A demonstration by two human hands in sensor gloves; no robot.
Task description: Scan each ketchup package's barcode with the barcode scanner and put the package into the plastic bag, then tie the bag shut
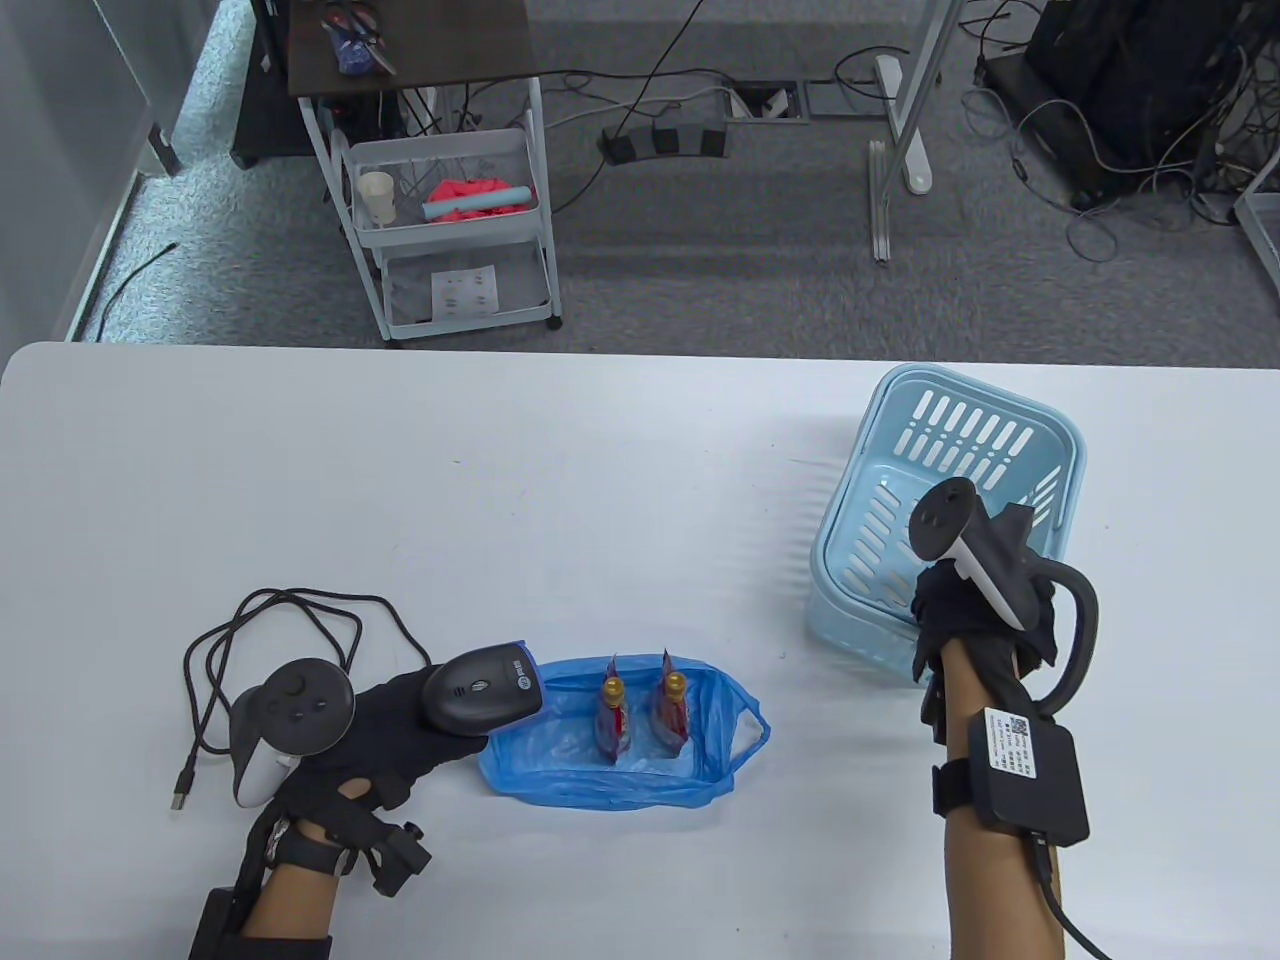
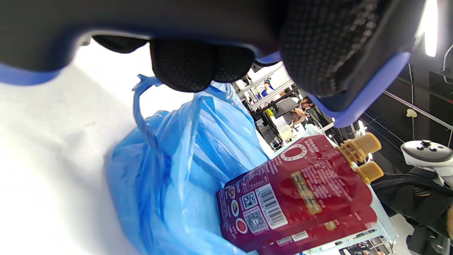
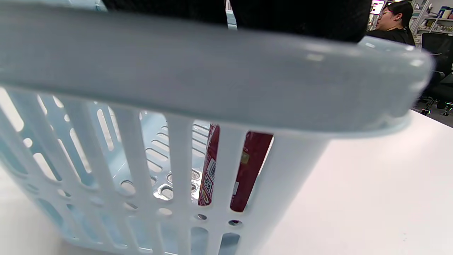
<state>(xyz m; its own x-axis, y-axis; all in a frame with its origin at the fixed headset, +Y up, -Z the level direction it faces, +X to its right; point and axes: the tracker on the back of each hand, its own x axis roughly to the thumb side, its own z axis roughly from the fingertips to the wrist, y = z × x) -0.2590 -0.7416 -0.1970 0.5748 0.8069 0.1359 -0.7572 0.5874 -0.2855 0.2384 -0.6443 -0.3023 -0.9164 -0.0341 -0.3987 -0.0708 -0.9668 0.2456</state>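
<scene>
On the white surface [image 1: 560, 470], near front-left: left hand [image 1: 385, 725] in a black sensor glove, fingers curled round the grip of a dark grey handheld barcode scanner [image 1: 482, 688]. Scanner head points right, over the left edge of a blue plastic bag [image 1: 700, 775] lying open and flat. Scanner's black cable [image 1: 262, 640] loops on the surface behind the hand, USB plug end lying loose at left.

Two red ketchup pouches with yellow caps [image 1: 644, 712] stand upright side by side inside the bag. Left wrist view: barcode and QR labels on the nearer pouch face the camera, the second pouch right behind it.

Right side: light blue slotted plastic basket [image 1: 950, 440], tilted toward the person. Right hand [image 1: 975, 610] is at its near rim; fingers go over the rim out of sight, so cannot tell if they hold anything. Right wrist view, through the slats: one more red ketchup pouch [image 3: 247, 166] upright inside the basket, against the near wall.
</scene>
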